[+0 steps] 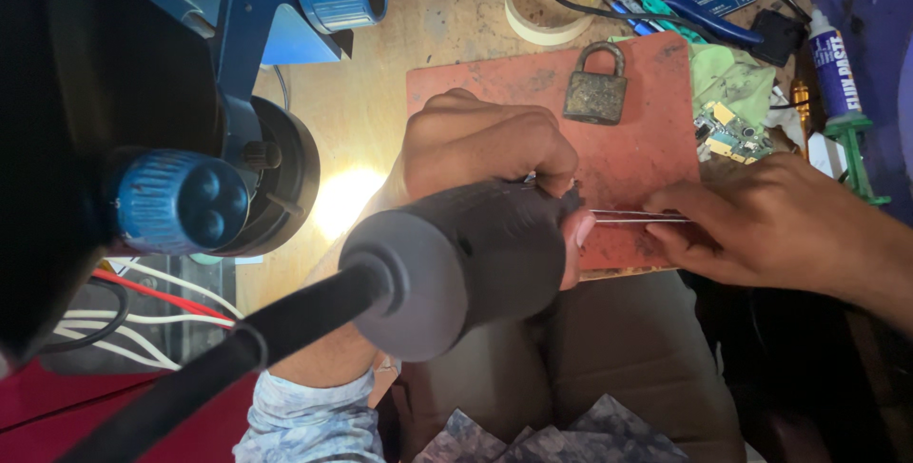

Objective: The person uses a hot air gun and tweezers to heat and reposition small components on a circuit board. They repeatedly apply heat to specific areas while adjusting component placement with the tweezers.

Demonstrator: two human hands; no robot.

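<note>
Left hand (485, 144) is wrapped tight round the grey tool (466, 263), fingers curled fully over its barrel, thumb tip showing at the front end. The tool is fat and round-backed, lying across the middle of the view with its nose toward the right, and a thick black cable (219, 368) runs off its rear toward the lower left.

Right hand (761, 221) comes in from the right, lying low over the edge of the red mat (533, 78). Its fingers are pinched narrow on the far end of a thin metal rod (632, 218), which reaches straight across to the tool's nose. Whether the rod is one piece or two laid together, I cannot tell.

The mat lies on the wooden surface (437, 16), and a rusty padlock (595, 87) lies flat on it, well apart from the hands, toward the far edge. Beyond the mat there is a tape roll (542, 9), and blue-handled pliers (704, 16) lie near it. To the right of the mat, a green cloth (732, 78) with a small circuit board (730, 135) on it, and a white tube (835, 64) just beyond. At the left, a blue microscope (247, 26) looms over the surface, its light making a bright patch beside the left wrist.
</note>
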